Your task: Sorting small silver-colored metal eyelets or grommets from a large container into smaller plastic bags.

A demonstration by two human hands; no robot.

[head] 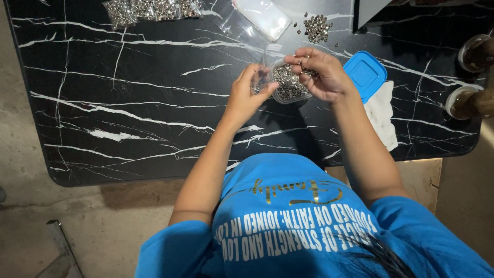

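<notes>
Black marble-pattern tabletop (128, 103): broad open stretch across the left and centre, from the near edge up to the far row of clear bags filled with small silver metal pieces (152, 9).

Centre right crowded. Clear plastic tub of silver pieces (289, 85) sits between the left hand (248, 92) and right hand (319, 74); both forearms slant in from the near edge, blocking approach from there.

Just right of the tub: blue square plastic lid (365, 73), white crumpled cloth (383, 116) beside it.

Beyond the tub: empty clear plastic bags (257, 18), loose pile of silver pieces (316, 28) with strays scattered around.

Far right edge: two round containers (471, 77).
</notes>
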